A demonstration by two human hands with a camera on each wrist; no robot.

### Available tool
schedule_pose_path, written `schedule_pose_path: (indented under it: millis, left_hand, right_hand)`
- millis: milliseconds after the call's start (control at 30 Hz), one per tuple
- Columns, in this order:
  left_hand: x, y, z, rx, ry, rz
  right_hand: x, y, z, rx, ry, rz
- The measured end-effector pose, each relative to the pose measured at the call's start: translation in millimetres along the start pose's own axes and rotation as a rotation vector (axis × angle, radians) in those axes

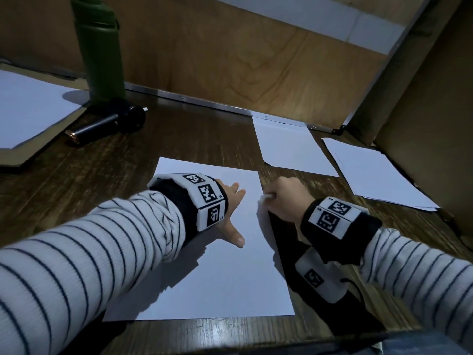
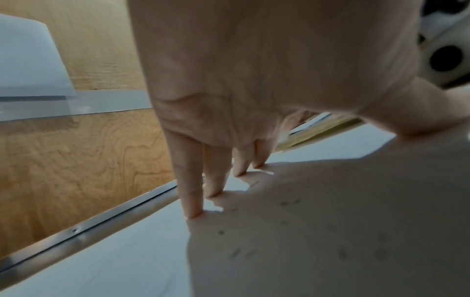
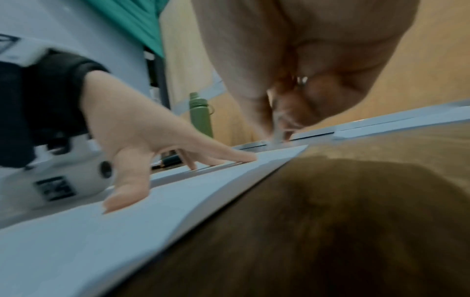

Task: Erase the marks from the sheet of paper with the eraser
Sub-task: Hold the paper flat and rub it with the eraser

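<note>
Smooth flat sheet (image 1: 230, 272) on grained wood table (image 1: 76, 180)

Dark wood desk (image 1: 76, 180); plywood wall (image 1: 230, 60)

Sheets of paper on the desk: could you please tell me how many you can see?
4: one under the left hand, two side by side at the far right, and one on a board at the far left. The right pile may hide more sheets.

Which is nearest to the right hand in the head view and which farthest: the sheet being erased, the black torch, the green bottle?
From the right hand:
1. Sheet of paper, touching, at its left.
2. Black torch, far left, lying down.
3. Green bottle, behind the torch, upright.
</note>
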State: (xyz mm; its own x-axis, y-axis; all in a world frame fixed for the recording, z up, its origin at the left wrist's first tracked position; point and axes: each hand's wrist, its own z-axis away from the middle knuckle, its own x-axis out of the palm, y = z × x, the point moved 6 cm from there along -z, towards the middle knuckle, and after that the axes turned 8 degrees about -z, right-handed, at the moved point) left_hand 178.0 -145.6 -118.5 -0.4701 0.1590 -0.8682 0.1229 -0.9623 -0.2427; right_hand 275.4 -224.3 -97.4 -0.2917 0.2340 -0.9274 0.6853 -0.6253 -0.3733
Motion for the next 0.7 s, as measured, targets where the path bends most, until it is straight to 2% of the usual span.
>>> schedule_pose_path:
  millis: [67,133,200,267,400,467,533,600,700]
  left_hand:
    - [-3,-5,-1,0.017,-0.001,0.016]
    - [-6,-16,-1,0.029,-0.001,0.085]
    - [-11,-27,2,0.023,0.053,0.171]
    - [-14,-39,8,-0.021,0.138,0.254]
    - [-17,-65,14,-0.121,0.295,0.369]
    - [-15,-72,15,-0.159,0.313,0.408]
    - [-11,-70,11,-0.153,0.259,0.39]
    - [-5,-61,3,-0.11,0.145,0.311]
    - [-4,-46,-10,-0.064,0.033,0.247]
  right_hand:
    - [-11,4,2,0.044,0.051,-0.272]
    - [-19,10,4,0.123,0.074,-0.654]
    - [-17,14,4,0.216,0.011,-0.958]
    - [-11,17,6,0.304,-0.113,-1.162]
    - [2,14,19,0.404,-0.45,-1.277]
    - [9,8,30,0.438,-0.57,-1.273]
    - [20,0,41,0.455,-0.682,-1.258]
    - [30,-8,49,0.45,-0.753,-1.259]
    - [29,-12,41,0.433,-0.686,-1.283]
